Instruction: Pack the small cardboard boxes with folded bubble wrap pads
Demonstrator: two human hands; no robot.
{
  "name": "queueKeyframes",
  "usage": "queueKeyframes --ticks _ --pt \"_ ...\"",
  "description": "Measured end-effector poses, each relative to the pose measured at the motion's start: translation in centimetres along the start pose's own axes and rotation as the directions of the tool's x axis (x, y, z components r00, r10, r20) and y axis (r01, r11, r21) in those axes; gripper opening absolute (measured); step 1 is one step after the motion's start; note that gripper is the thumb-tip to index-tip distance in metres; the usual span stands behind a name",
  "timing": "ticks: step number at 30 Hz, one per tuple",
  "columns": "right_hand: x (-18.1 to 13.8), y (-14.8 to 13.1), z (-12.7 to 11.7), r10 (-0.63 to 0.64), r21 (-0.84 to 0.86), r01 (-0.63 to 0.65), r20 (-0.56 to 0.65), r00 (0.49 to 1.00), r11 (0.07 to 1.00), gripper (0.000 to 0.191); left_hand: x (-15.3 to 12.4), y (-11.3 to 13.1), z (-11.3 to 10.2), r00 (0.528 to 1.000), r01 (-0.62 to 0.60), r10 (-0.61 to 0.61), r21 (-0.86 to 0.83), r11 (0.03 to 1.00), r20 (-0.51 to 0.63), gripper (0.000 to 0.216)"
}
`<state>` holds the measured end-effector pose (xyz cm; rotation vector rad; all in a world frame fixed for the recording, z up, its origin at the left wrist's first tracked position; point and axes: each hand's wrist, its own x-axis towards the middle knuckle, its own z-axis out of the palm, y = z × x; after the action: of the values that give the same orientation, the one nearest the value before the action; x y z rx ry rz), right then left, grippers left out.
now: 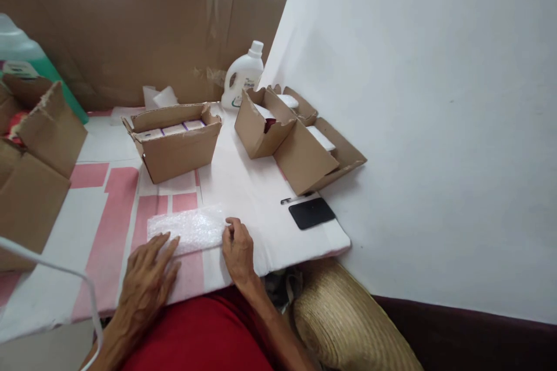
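Observation:
A flat, clear bubble wrap pouch [191, 230] lies near the table's front edge, on the red-and-white cloth. My left hand [150, 269] rests with its fingers stretched out, the tips on the pouch's left part. At the pouch's right end my right hand [238, 246] is closed, its thumb and curled fingers pinching the edge. Whether anything is inside the pouch I cannot make out. Beyond it stands an open cardboard box [183, 153] holding a row of small white and purple boxes.
Cardboard boxes [265, 139] with white items stand at the right, by a black phone [311, 213]. A white jug [246, 75] is behind. At left are a carton [39, 185], a green-liquid bottle [52, 72] and a white cable [56, 268]. A straw hat [348, 319] hangs below the edge.

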<state>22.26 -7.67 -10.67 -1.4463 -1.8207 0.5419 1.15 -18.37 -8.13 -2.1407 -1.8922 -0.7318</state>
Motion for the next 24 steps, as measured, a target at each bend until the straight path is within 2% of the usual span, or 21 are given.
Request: queueKeyframes --ticks 3,5,7,9,10,12,15,17,19,21,24 --pt "-0.3 -1.0 -0.4 -0.074 -0.069 0.069 -0.061 0.995 0.995 0.035 -1.0 0.1 1.2 0.991 -0.105 0.098 0.068 0.992 0.089 0.052" --pt "-0.8 -2.5 -0.3 -0.214 -0.133 0.204 -0.072 0.974 0.97 0.044 -1.4 -0.1 1.8 0.989 -0.119 0.11 0.084 0.989 0.1 0.054" --pt "-1.5 -4.2 0.2 -0.404 -0.135 0.407 0.053 0.913 0.903 0.051 -1.7 -0.4 2.1 0.988 -0.131 0.124 0.075 0.989 0.092 0.053" --pt "-1.9 -5.1 1.1 -0.514 -0.076 0.544 0.24 0.824 0.836 0.057 -1.8 -0.7 2.2 0.988 -0.144 0.14 0.058 0.988 0.07 0.053" --pt "-2.0 -5.1 1.4 -0.515 -0.065 0.558 0.31 0.799 0.827 0.06 -1.8 -0.7 2.2 0.988 -0.146 0.142 0.051 0.988 0.067 0.054" --pt "-1.9 -4.1 1.5 -0.442 -0.118 0.518 0.383 0.811 0.847 0.066 -1.7 -0.6 2.1 0.988 -0.137 0.133 0.048 0.989 0.077 0.054" --pt "-1.6 -1.2 0.3 -0.328 -0.24 0.438 0.388 0.861 0.866 0.072 -1.3 -0.4 1.8 0.988 -0.121 0.116 0.054 0.991 0.101 0.052" --pt "-1.4 0.1 -0.9 -0.308 -0.283 0.422 0.369 0.877 0.861 0.075 -0.9 -0.7 1.6 0.988 -0.129 0.124 0.056 0.99 0.091 0.049" --pt "-1.6 0.1 -1.6 -0.331 -0.3 0.432 0.332 0.883 0.85 0.076 -0.4 -1.4 1.6 0.986 -0.157 0.153 0.063 0.986 0.072 0.046" --pt "-1.9 -1.1 -1.5 -0.43 -0.279 0.505 0.289 0.855 0.817 0.064 0.0 -2.3 1.5 0.975 -0.221 0.217 0.081 0.972 0.053 0.04" --pt "-2.4 -3.6 -0.1 -0.629 -0.181 0.686 0.288 0.722 0.705 0.036 0.8 -2.9 1.1 0.951 -0.31 0.306 0.122 0.943 0.052 0.033"
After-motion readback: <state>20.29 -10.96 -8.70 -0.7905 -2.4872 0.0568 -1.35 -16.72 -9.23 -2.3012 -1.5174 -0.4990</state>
